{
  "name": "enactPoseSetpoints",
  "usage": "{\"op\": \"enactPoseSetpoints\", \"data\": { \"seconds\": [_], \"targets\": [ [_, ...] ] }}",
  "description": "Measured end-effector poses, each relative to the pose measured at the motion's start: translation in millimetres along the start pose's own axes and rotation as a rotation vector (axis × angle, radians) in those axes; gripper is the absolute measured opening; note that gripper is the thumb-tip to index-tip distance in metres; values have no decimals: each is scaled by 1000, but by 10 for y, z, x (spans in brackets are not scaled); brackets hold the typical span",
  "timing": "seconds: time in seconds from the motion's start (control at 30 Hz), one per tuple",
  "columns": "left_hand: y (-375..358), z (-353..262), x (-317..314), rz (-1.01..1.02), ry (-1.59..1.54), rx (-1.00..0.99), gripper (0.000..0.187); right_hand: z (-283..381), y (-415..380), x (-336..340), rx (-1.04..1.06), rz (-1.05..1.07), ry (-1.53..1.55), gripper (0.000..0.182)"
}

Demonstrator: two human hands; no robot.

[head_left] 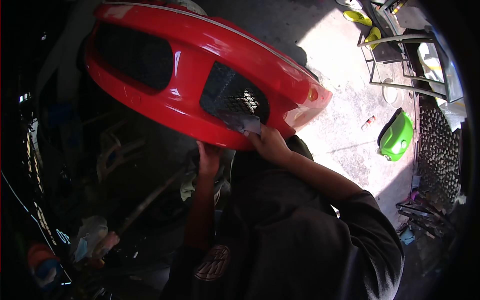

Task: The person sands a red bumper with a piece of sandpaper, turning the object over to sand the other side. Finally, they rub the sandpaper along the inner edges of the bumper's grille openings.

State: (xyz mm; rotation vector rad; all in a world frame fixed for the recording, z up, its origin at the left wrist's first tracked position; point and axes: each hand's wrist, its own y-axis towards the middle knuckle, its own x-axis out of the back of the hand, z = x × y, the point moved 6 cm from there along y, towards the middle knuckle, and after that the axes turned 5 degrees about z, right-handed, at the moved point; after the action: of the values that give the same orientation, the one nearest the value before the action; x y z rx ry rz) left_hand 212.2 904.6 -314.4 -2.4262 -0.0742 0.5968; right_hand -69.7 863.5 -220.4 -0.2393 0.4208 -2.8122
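Note:
A glossy red vehicle bumper (pixel 190 107) with two dark openings stretches across the upper middle of the view. My left hand (pixel 208 159) grips its lower edge from below, with some fingers hidden behind the rim. My right hand (pixel 271 145) pinches a thin grey sheet (pixel 245 122) between thumb and fingers. That sheet lies against the lower rim of the right-hand opening; whether it is sandpaper or film cannot be made out. Black mesh shows through this opening. The bumper's right end has a pale, dull patch (pixel 302 112).
On the concrete floor (pixel 345 125) at right lie a green fuel-tank-shaped part (pixel 398 137) and a small red-and-white object (pixel 368 122). A metal frame (pixel 400 85) and yellow shoes (pixel 357 18) are at upper right. Dim clutter, including a translucent bag (pixel 90 237), fills the left side.

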Motion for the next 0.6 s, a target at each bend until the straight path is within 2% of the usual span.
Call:
{"op": "enactPoseSetpoints", "data": {
  "seconds": [0.13,0.33,0.53,0.6],
  "targets": [
    [-20,-25,-37,3,12,4,77,-61,21,-47,47,10,4,37],
    [-7,-5,-14,9,13,11,78,-27,1,15,-49,3,-33,37],
    [-23,-27,-77,-16,30,20,80,161,23,42,68,127,-109,39],
    [-14,-15,-42,-18,37,26,80,49,32,-27,94,104,-113,39]
  ]
}}
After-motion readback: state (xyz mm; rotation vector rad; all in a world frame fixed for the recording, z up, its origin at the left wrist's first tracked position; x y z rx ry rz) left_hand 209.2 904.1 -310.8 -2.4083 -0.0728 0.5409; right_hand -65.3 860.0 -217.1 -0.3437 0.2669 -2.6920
